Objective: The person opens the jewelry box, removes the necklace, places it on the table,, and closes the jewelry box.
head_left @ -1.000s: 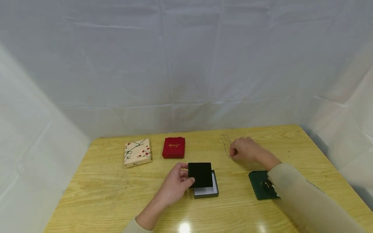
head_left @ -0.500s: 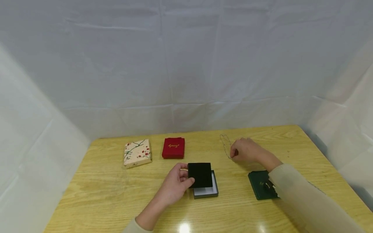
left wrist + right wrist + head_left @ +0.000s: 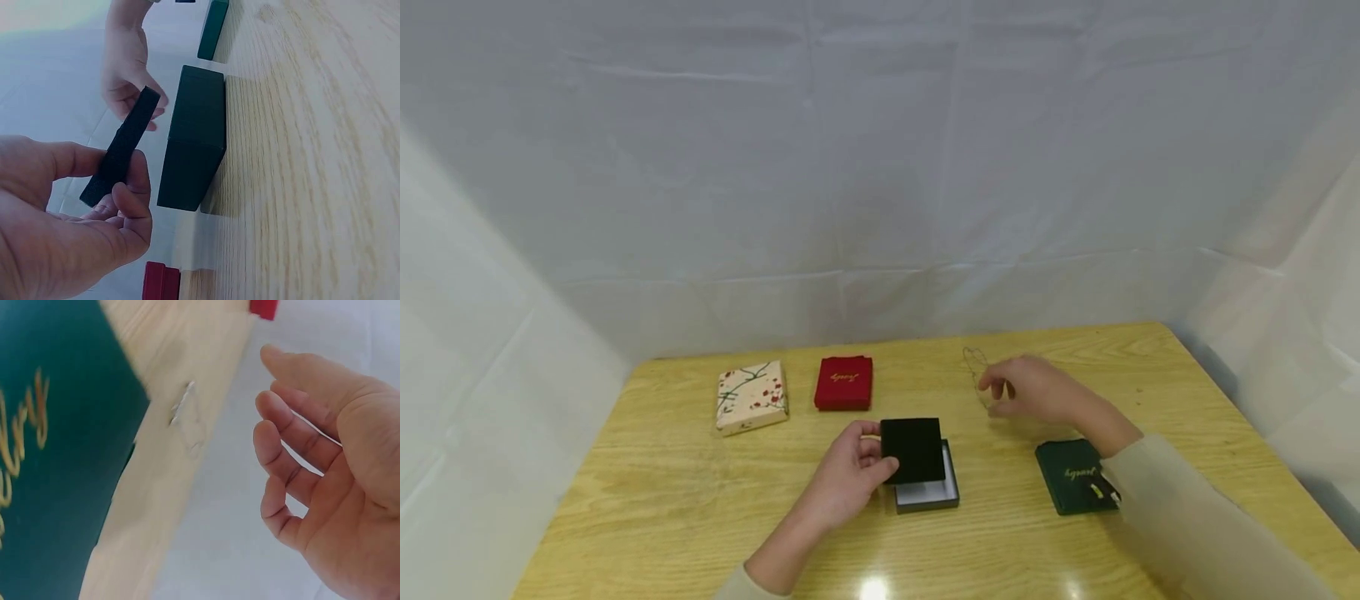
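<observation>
Thin chain (image 3: 182,403) — just beside the right grip (image 3: 347,475)

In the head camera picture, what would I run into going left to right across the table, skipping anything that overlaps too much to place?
Flower-patterned box, red box, black square pad, thin chain, green box.

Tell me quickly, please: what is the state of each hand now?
Left hand: holding the flat black square.
Right hand: open, holding nothing, near the chain.
</observation>
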